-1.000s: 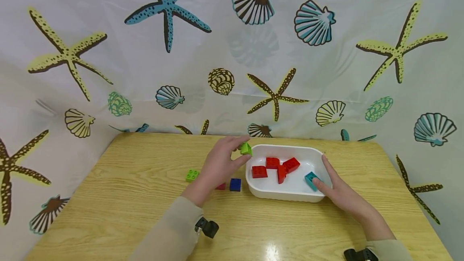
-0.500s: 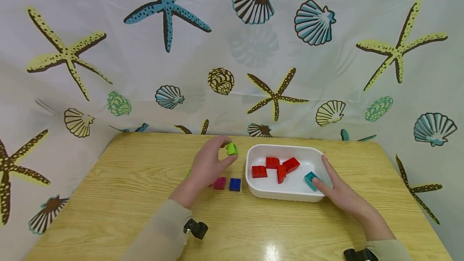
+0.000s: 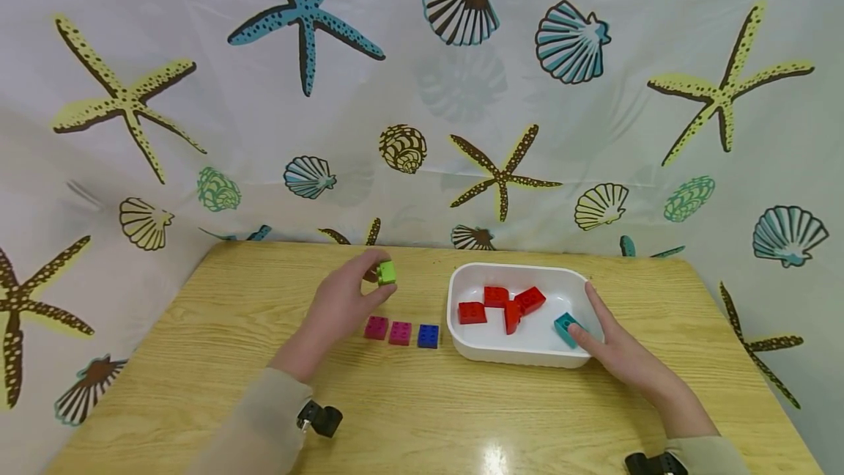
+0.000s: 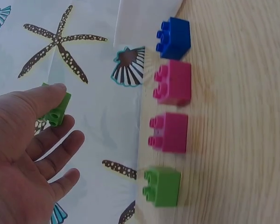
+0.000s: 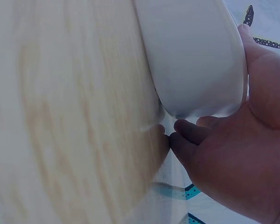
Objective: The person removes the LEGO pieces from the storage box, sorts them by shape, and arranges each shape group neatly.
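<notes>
My left hand pinches a lime green building block between thumb and fingertips, held above the table left of the white plastic tub. In the left wrist view, a row on the wood has a blue block, two pink blocks and another green block, which the left hand hides from the head view. At the tub's right end, my right hand holds the wall, thumb over the rim and fingers outside. Inside lie several red blocks and a teal block, close to the thumb.
The wooden table ends at the back against a hanging cloth printed with starfish and shells. Its sides also rise left and right of the table. The block row stands just left of the tub.
My left hand has moved left with the green block, from the tub's left rim to above the row, uncovering both pink blocks. The right hand and tub have stayed put.
</notes>
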The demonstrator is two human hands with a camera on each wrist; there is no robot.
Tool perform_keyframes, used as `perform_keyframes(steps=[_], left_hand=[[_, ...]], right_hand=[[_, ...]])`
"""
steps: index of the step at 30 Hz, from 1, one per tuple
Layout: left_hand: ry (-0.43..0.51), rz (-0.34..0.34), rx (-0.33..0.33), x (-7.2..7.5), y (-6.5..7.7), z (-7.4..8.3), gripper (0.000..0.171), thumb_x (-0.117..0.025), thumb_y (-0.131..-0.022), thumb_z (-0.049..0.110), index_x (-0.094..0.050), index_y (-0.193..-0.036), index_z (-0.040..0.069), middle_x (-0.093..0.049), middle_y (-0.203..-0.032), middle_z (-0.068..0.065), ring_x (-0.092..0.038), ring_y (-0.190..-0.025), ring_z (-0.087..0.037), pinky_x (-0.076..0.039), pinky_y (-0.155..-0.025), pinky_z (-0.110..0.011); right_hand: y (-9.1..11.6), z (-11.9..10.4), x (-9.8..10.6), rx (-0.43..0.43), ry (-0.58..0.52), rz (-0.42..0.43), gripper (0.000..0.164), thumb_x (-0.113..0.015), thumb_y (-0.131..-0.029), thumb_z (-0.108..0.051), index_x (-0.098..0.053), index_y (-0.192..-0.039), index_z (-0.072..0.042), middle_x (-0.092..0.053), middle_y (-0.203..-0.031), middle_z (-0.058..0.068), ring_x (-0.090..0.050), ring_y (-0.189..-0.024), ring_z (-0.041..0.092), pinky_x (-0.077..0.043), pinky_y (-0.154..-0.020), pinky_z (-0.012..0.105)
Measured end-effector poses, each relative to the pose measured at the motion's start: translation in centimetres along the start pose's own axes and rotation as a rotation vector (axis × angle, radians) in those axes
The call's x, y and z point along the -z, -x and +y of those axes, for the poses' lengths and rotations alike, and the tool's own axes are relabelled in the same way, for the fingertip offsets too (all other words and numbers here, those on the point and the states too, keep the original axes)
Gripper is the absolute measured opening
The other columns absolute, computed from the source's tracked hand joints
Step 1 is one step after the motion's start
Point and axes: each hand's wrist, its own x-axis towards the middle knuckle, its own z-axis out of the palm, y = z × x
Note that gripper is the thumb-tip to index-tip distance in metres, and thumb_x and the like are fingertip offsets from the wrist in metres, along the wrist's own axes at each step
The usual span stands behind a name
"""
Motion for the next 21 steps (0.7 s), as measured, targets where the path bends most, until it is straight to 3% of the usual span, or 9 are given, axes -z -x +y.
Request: perform_keyframes(steps=[7, 14, 17, 21], left_hand=[[-0.075, 0.001, -0.031, 1.5, 0.8, -1.8, 0.053, -0.072, -0.096, 0.028, -0.055, -0.145, 0.022, -0.063, -0.124, -0.002, -0.061, -0.107, -0.025, -0.053, -0.086, -0.045], [-0.116, -0.008, -0.027, 2.6, 1.6, -3.4, 0.059, -0.069, -0.098, 0.026, -0.047, -0.152, 0.025, -0.061, -0.125, -0.006, -0.059, -0.104, -0.026, -0.052, -0.085, -0.047], [-0.123, -0.018, -0.012, 3.1, 1.9, -3.9, 0.056, -0.070, -0.097, 0.027, -0.050, -0.149, 0.019, -0.062, -0.126, -0.008, -0.060, -0.106, -0.028, -0.052, -0.085, -0.048], [-0.135, -0.021, 0.016, 3.5, 2.0, -4.7, 0.044, -0.073, -0.095, 0.027, -0.057, -0.134, 0.013, -0.064, -0.124, -0.008, -0.061, -0.106, -0.029, -0.052, -0.084, -0.048]], right_hand=[[-0.1, 0.0, 0.0, -0.006, -0.006, -0.003, 0.086, -0.053, -0.104, -0.046, 0.012, -0.160, -0.037, 0.010, -0.168, 0.015, 0.004, -0.150, 0.048, -0.009, -0.110, 0.076], [-0.2, 0.0, 0.0, -0.013, -0.006, -0.005, 0.087, -0.054, -0.103, -0.046, 0.013, -0.160, -0.037, 0.011, -0.168, 0.015, 0.005, -0.150, 0.049, -0.009, -0.109, 0.077], [-0.2, 0.1, 0.0, -0.011, -0.007, -0.006, 0.087, -0.053, -0.103, -0.046, 0.013, -0.159, -0.038, 0.011, -0.168, 0.014, 0.005, -0.150, 0.048, -0.009, -0.109, 0.077], [-0.1, 0.1, 0.0, -0.009, -0.014, -0.006, 0.087, -0.053, -0.104, -0.046, 0.013, -0.159, -0.038, 0.011, -0.168, 0.014, 0.004, -0.150, 0.048, -0.010, -0.110, 0.076]])
